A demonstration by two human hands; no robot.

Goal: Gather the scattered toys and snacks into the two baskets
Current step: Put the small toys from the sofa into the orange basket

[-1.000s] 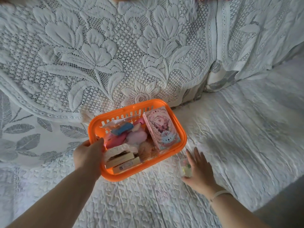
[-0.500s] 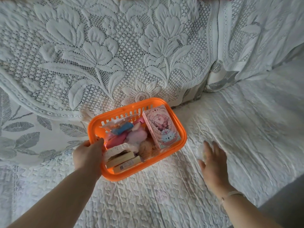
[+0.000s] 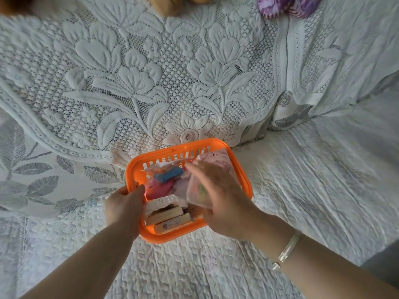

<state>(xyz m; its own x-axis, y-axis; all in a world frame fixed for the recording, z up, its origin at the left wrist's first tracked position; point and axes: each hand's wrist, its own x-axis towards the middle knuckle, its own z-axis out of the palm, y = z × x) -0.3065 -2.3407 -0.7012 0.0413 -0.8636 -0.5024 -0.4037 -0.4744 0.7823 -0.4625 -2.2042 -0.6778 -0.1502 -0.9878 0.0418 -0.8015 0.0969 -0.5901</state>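
An orange plastic basket sits on the white quilted sofa seat, against the lace-covered backrest. Inside lie a blue packet, a pink toy, two flat boxes and a pink patterned box, mostly hidden. My left hand grips the basket's left rim, thumb over the edge. My right hand is over the basket and holds a small clear packet with pale sweets inside, above the other items.
A white lace throw covers the backrest. At the top edge are a purple patterned item and tan objects. The quilted seat stretches right; grey floor shows at the lower right.
My right hand has left the seat at the basket's right and moved up and left over the basket, carrying the clear packet. My left hand stays on the rim.
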